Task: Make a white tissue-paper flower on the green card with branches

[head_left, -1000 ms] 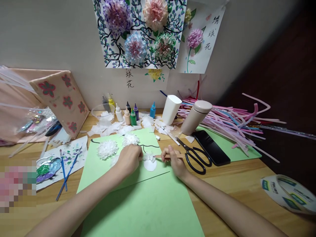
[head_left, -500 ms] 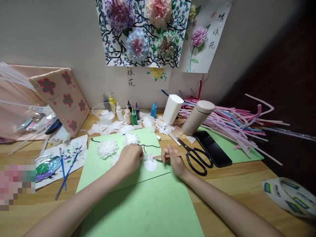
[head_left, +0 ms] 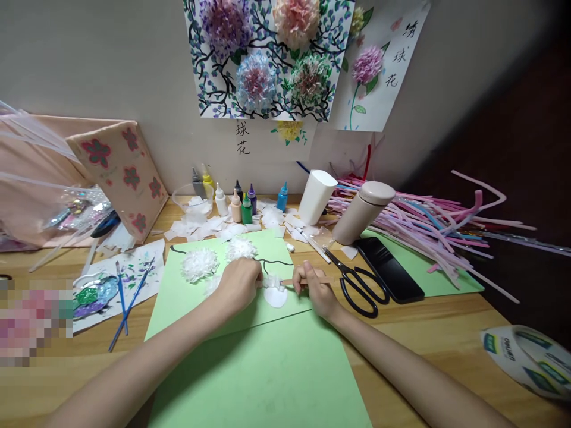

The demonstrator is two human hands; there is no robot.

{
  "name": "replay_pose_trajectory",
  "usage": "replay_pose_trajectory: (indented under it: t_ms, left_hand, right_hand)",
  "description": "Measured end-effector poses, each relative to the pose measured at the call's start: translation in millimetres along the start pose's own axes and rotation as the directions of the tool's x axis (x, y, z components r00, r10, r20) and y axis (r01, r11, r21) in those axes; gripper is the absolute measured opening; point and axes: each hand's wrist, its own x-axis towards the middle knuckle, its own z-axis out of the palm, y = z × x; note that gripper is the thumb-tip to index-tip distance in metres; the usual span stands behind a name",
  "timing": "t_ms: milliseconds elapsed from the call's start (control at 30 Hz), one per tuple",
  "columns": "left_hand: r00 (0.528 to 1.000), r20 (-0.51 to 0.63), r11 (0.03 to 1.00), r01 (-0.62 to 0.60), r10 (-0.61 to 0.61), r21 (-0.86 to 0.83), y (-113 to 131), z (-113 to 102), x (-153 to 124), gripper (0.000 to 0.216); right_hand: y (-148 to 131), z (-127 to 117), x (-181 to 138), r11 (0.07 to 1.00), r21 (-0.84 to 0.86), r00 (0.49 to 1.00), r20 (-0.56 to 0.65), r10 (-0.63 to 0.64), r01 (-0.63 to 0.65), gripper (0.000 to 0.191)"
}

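My left hand (head_left: pixel 239 284) is curled, fingertips pinched on white paper bits at the edge of a white paper round (head_left: pixel 275 295) lying on a light green sheet (head_left: pixel 191 297). My right hand (head_left: pixel 313 288) grips a thin wooden stick (head_left: pixel 321 280) whose tip points left at that white round. Two fluffy white paper flowers (head_left: pixel 199 264) sit on the green sheet to the left, joined by a drawn black line. A second green sheet (head_left: pixel 267 380) lies nearer to me, under both forearms.
Black scissors (head_left: pixel 357 284) and a dark phone (head_left: pixel 389 268) lie right of my right hand. Behind stand small paint bottles (head_left: pixel 241 205), a white cup (head_left: pixel 316 197) and a beige flask (head_left: pixel 362 212). Coloured strips (head_left: pixel 428 220) pile at right; brushes (head_left: pixel 127 300) and palette at left; tape roll (head_left: pixel 526 359) front right.
Both hands stay at the white paper round, barely shifted. The view has drifted slightly left and down, so everything sits a little further right in the picture.
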Motion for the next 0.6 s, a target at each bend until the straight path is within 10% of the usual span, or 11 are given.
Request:
replay_pose_trajectory:
  t_ms: [600]
  left_hand:
    - [1.000, 0.000, 1.000, -0.009, 0.009, 0.008, -2.9, 2.8, 0.6, 0.017]
  right_hand:
    - [1.7, 1.8, -4.2, 0.995, -0.059, 0.996, -0.034, -0.084, 0.082, 0.061]
